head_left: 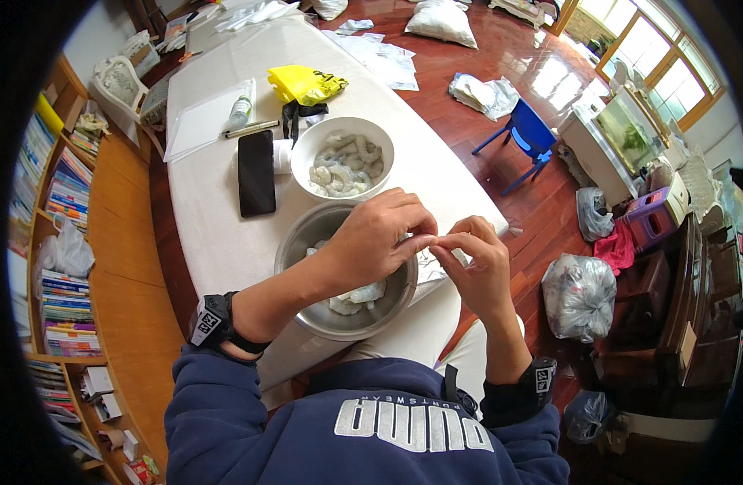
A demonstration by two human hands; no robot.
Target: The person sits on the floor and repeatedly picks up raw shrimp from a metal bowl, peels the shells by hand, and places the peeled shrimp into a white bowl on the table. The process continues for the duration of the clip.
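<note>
Over the right rim of a steel bowl (399,293), my left hand (379,230) and my right hand (478,263) meet at the fingertips. Both are closed in a pinch. A small pale bit shows at the left fingers, but what it is stays hidden. Pale, raw shrimp (357,299) lie in the steel bowl, partly covered by my left forearm. Just beyond it stands a white bowl (303,155) holding more greyish raw shrimp (343,168). Beneath my right hand, something white and crumpled (430,267) lies at the table's edge.
Left of the bowls, a black phone (256,174) leans by a white roll (282,156). Farther along the table (218,210) are a yellow plastic bag (305,85), a small bottle (240,111), pens and papers. A blue chair (529,133) and full plastic bag (580,297) stand right.
</note>
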